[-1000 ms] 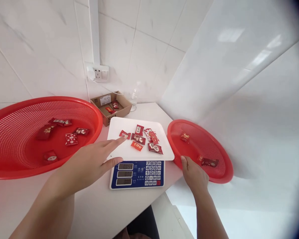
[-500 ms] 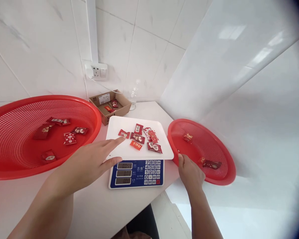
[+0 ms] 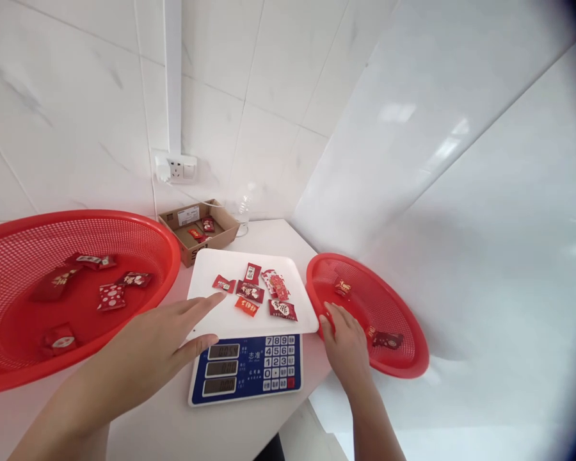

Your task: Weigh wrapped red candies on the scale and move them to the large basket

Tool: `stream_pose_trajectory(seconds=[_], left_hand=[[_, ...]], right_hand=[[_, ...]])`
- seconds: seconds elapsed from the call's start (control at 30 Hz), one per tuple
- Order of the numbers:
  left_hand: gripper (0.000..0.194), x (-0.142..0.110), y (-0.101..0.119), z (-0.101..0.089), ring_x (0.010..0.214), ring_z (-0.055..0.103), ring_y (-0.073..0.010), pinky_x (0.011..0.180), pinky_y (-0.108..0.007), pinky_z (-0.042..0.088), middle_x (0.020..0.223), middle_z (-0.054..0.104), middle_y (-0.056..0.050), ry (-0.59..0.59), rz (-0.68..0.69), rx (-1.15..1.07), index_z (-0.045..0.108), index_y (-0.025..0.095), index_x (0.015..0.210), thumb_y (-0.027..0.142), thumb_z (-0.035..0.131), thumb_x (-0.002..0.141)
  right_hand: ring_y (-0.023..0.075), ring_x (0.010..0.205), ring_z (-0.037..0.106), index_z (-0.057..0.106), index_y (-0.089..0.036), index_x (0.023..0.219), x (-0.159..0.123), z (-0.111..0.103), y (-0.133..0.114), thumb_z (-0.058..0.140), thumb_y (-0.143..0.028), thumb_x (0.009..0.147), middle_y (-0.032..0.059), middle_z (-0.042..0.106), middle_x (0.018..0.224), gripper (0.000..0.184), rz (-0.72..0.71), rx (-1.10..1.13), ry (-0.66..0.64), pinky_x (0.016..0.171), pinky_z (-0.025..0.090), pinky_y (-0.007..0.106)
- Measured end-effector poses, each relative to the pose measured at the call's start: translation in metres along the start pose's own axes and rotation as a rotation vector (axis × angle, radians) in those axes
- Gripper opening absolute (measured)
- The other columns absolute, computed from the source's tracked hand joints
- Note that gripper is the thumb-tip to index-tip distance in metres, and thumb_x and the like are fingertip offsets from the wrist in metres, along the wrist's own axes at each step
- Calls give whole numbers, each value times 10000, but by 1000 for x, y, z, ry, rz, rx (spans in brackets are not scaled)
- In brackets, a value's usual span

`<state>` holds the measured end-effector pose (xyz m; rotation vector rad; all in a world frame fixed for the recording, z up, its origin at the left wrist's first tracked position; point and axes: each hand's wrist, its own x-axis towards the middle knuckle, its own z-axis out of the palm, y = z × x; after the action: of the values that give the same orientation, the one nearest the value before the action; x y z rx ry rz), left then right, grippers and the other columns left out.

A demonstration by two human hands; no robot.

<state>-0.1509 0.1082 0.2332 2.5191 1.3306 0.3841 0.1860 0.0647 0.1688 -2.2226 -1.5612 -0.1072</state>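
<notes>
My left hand [image 3: 148, 339] hovers with its fingers apart, the index tip over the lower left of a white plate [image 3: 211, 314] and holding nothing. The plate rests on a blue digital scale [image 3: 244, 378] and bears several red candy packets [image 3: 249, 291]. My right hand [image 3: 345, 346] lies empty at the near rim of a small red mesh basket [image 3: 314, 282], its fingers reaching inside. Two dark red packets [image 3: 388, 340] and a small red one [image 3: 343, 287] lie in that basket, close to my fingers.
A large red mesh basket [image 3: 125, 221] with several packets sits at the left. Behind the plate is a cardboard box [image 3: 187, 255] with a few packets. A plastic bottle [image 3: 242, 210] and wall socket [image 3: 175, 169] stand beyond, against white tiles.
The whole view has shifted, with everything lower and to the left. My right hand has spread its fingers and moved further over the small basket. The packets on the plate have not moved.
</notes>
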Motion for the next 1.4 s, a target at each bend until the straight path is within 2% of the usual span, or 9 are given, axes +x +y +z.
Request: stream_pose_trajectory(seconds=[0.07,0.13,0.27,0.43,0.6,0.87,1.2,1.27,1.4], left_hand=[[554,1,0,2,1163,592,-264,884,-378,519,1353,570,-11,14,12,0,301,365,1443,549,342,921],[551,0,0,3,1143,604,-255,869,-372,525,1347,576,1,17,20,-5,302,373,1440,553,344,921],[550,-3,0,1,1170,586,-258,876,-378,524,1362,561,-1,-1,8,-12,302,374,1439,562,327,923],[558,-4,-1,-1,1209,555,-279,915,-420,508,1398,525,-28,-23,-4,-15,342,335,1430,565,319,922],[554,-2,-1,-2,1196,566,-280,901,-427,520,1387,535,-20,-13,8,-31,300,360,1443,556,320,925],[568,-3,-3,-4,1202,562,-289,904,-429,520,1423,493,-20,12,-8,-15,279,370,1448,568,327,918],[597,-3,0,-7,1243,523,-301,939,-470,495,1408,514,-28,-65,-66,-23,260,370,1456,606,273,908],[589,-3,1,-6,1238,527,-303,942,-476,490,1408,514,-23,-67,-73,-29,276,374,1450,602,282,907],[577,-1,2,-6,1228,536,-300,946,-471,486,1392,531,-15,-63,-91,-33,304,372,1441,586,311,904]], right_hand=[[254,1303,412,586,-182,1247,5,7,-14,304,-454,932,110,523,1364,503,-142,119,34,1086,318,440],[251,1336,374,569,-196,1282,13,14,-33,327,-456,934,101,482,1407,497,-211,182,-52,1091,320,438],[316,1356,338,534,-229,1333,30,21,-67,391,-404,930,104,501,1393,462,-213,120,-217,1097,258,536],[293,1338,366,635,-251,1207,34,18,-82,367,-361,946,48,571,1329,390,-284,215,-270,1099,250,548],[259,1351,357,628,-223,1217,27,16,-66,396,-373,926,55,548,1355,401,-290,291,-184,1116,270,497],[253,1234,506,620,-181,1199,-2,30,-28,420,-471,906,122,589,1292,458,-204,426,6,1029,418,453],[226,947,619,598,-168,967,-56,68,19,437,-496,885,122,667,964,375,67,625,448,859,490,409],[221,885,627,590,-169,970,-60,75,27,428,-520,869,114,666,930,400,203,664,398,801,505,383],[230,823,645,626,-187,984,-50,84,35,447,-494,814,96,697,921,394,299,629,69,748,507,365]])
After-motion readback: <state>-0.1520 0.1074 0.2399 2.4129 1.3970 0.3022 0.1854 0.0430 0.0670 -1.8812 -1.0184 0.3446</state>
